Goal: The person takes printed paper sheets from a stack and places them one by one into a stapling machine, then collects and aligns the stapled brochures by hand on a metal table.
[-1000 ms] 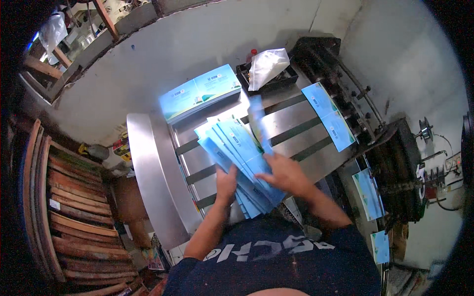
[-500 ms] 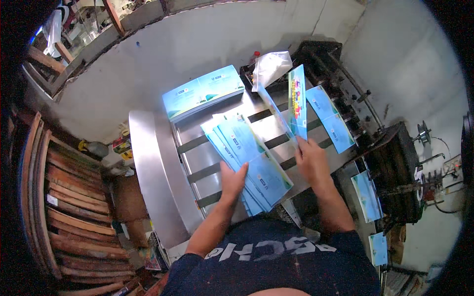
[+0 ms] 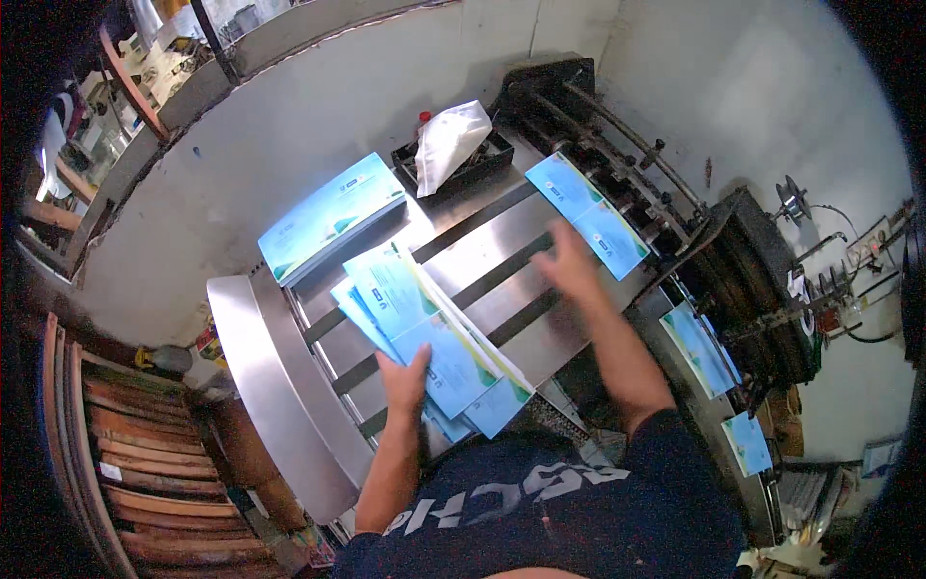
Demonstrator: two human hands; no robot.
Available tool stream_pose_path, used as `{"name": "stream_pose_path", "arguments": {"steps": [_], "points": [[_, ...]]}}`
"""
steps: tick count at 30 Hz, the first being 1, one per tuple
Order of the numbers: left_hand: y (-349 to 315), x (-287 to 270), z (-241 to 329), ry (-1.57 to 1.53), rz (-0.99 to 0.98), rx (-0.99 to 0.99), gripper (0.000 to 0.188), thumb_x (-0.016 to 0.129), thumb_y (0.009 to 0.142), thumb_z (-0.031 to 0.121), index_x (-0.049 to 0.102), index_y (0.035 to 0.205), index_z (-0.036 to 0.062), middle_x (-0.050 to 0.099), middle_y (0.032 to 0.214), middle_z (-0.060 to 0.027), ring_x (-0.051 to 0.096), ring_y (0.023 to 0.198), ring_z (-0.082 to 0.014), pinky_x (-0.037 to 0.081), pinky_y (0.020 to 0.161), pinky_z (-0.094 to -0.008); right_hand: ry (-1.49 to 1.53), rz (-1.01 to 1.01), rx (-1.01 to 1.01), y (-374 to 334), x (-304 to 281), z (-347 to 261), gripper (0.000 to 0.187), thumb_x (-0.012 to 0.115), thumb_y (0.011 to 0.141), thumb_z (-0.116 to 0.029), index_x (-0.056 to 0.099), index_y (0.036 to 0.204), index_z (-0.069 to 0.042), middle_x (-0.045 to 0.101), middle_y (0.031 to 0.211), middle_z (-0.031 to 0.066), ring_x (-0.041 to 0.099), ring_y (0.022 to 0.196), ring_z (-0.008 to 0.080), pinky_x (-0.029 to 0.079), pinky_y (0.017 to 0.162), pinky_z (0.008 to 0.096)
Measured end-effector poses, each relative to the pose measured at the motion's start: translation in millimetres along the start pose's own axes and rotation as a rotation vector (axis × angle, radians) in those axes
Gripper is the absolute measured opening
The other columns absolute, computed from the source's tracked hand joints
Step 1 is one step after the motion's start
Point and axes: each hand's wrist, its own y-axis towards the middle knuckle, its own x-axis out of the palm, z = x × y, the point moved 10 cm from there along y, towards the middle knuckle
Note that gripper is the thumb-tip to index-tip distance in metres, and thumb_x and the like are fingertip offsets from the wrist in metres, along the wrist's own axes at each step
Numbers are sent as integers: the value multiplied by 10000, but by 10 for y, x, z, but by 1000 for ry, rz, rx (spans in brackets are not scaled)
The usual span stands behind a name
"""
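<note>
A fanned stack of light blue printed folded sheets (image 3: pixel 434 352) is gripped along its near-left edge by my left hand (image 3: pixel 405 384), thumb on top. My right hand (image 3: pixel 569 265) holds nothing; its fingers are apart and slightly blurred. Just beyond it, a single blue printed folded sheet (image 3: pixel 590 214) lies near the machine's rollers. The metal feed table (image 3: pixel 502 251) with dark belts lies under both hands. At the table's far left stands a neat, thicker pile of the same blue sheets (image 3: pixel 333 217).
A black tray (image 3: pixel 497 159) with a white cloth (image 3: pixel 451 145) sits at the back. The dark roller machine (image 3: pixel 666 183) stands to the right. More blue sheets (image 3: pixel 699 347) lie along its lower track. Wooden slats (image 3: pixel 164 444) stand at lower left.
My right hand has let go of the opened printed sheet it held up, and is now empty beside the sheet by the rollers. My left hand keeps the fanned stack. The whole view has shifted.
</note>
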Motion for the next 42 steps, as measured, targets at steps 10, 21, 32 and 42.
{"name": "stream_pose_path", "arguments": {"steps": [10, 21, 32, 42], "points": [[-58, 38, 146, 140, 12, -55, 646, 726, 791, 219, 364, 1246, -63, 560, 1106, -179, 594, 949, -232, 499, 820, -343, -449, -184, -42, -22, -276, -103, 174, 447, 907, -131, 529, 986, 0, 642, 871, 204, 663, 757, 366, 556, 577, 418], [-269, 33, 1452, 598, -271, 184, 600, 712, 783, 152, 430, 1292, 6, 635, 1056, -156, 641, 890, -250, 502, 791, -368, 603, -543, -514, -1361, 669, -1413, 437, 589, 840, -107, 498, 1260, -32, 579, 1163, 206, 600, 992, 322, 497, 875, 396], [-1016, 336, 1046, 1492, -597, 350, 897, 796, 593, 126, 373, 1382, 72, 585, 949, -141, 578, 889, -365, 447, 742, -471, 1128, -703, -234, -1139, 948, -566, 773, 286, 930, -631, 497, 1255, 38, 531, 1265, 186, 453, 1231, 272, 307, 1057, 410], [-902, -1031, 1246, 699, -359, -119, 831, 561, 798, 633, 423, 1350, 27, 488, 1325, -180, 489, 1202, -309, 362, 1037, -423, 1167, -842, -131, -1517, 984, -444, 853, 231, 901, -699, 599, 1117, 39, 624, 1111, 179, 564, 1095, 279, 367, 1016, 406]]}}
